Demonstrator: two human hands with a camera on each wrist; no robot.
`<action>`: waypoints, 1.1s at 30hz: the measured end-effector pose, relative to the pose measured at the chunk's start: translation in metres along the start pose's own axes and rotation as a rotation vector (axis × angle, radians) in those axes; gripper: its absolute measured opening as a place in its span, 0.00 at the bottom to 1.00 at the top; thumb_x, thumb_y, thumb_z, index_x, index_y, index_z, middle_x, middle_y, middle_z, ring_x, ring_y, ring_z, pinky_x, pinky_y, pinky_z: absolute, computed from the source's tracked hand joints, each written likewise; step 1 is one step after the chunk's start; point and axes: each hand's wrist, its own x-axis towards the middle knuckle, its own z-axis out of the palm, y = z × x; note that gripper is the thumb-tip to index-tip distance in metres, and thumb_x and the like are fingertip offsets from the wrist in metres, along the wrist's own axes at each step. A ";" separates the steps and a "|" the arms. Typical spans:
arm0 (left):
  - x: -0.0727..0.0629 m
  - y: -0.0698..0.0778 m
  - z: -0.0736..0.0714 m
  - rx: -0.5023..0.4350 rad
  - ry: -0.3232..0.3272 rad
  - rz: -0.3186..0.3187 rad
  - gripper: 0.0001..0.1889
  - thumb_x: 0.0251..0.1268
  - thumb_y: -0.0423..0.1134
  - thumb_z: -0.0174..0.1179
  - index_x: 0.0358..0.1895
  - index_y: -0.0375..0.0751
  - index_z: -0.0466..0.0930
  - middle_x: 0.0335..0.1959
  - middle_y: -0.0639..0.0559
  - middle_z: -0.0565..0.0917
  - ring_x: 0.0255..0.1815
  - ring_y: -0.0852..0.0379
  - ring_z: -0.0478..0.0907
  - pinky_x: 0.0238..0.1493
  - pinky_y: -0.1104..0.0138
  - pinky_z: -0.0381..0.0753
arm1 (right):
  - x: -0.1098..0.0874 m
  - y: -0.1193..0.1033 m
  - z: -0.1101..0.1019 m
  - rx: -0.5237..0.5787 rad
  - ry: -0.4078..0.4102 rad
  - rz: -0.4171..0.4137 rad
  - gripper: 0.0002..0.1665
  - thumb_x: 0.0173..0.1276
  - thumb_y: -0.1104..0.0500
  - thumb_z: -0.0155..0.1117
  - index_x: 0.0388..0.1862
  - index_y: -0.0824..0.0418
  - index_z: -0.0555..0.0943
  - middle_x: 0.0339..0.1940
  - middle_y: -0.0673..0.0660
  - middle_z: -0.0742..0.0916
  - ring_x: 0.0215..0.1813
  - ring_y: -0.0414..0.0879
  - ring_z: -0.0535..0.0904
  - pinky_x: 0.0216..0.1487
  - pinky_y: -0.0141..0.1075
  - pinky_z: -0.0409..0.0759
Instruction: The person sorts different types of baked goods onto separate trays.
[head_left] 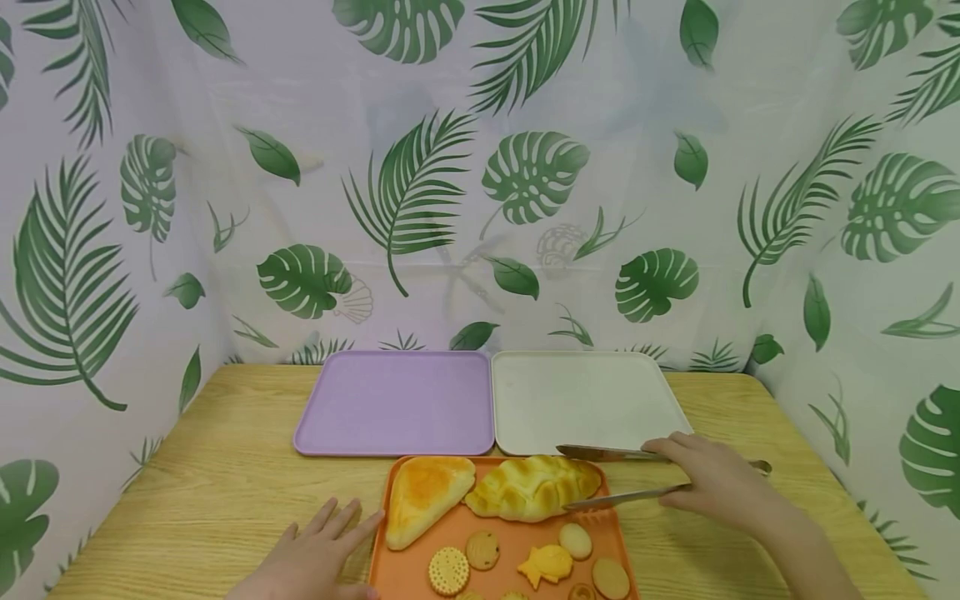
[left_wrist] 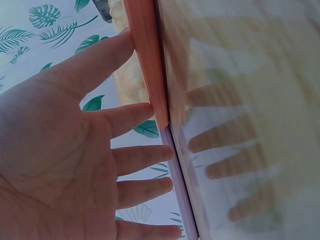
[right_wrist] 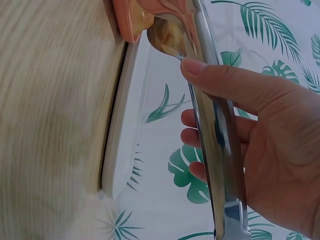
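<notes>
though wide, tongs (right_wrist: 220,155) across orange rim (head_left: 624,537)

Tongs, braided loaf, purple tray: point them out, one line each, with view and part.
Tongs (right_wrist: 212,125): right wrist view, on the metal arm nearest the camera.
Braided loaf (head_left: 531,490): head view, mid-crust.
Purple tray (head_left: 397,404): head view, on its bare base.

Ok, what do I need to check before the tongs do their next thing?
1. Right hand holding the tongs: ok.
2. Their two ends on opposite sides of the braided bread: ok.
3. Both ends squeezing that bread: cannot tell.
4. Triangular bread well apart from it: not ok, they look very close.
5. Left hand at the edge of the orange tray: ok.
</notes>
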 end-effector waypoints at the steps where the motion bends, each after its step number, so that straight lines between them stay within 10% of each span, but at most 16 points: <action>1: 0.000 0.000 0.000 0.003 0.002 0.001 0.47 0.51 0.67 0.63 0.75 0.53 0.60 0.75 0.39 0.62 0.76 0.31 0.54 0.59 0.24 0.56 | 0.002 -0.001 0.000 0.000 -0.005 0.003 0.33 0.49 0.49 0.79 0.54 0.55 0.79 0.43 0.48 0.85 0.40 0.44 0.81 0.38 0.43 0.79; 33: 0.000 -0.003 0.000 -0.026 -0.012 -0.013 0.48 0.50 0.69 0.62 0.75 0.56 0.59 0.76 0.40 0.61 0.77 0.32 0.53 0.59 0.24 0.56 | 0.027 0.001 -0.017 0.027 0.128 -0.128 0.23 0.49 0.55 0.78 0.45 0.51 0.81 0.39 0.44 0.85 0.39 0.42 0.81 0.37 0.35 0.80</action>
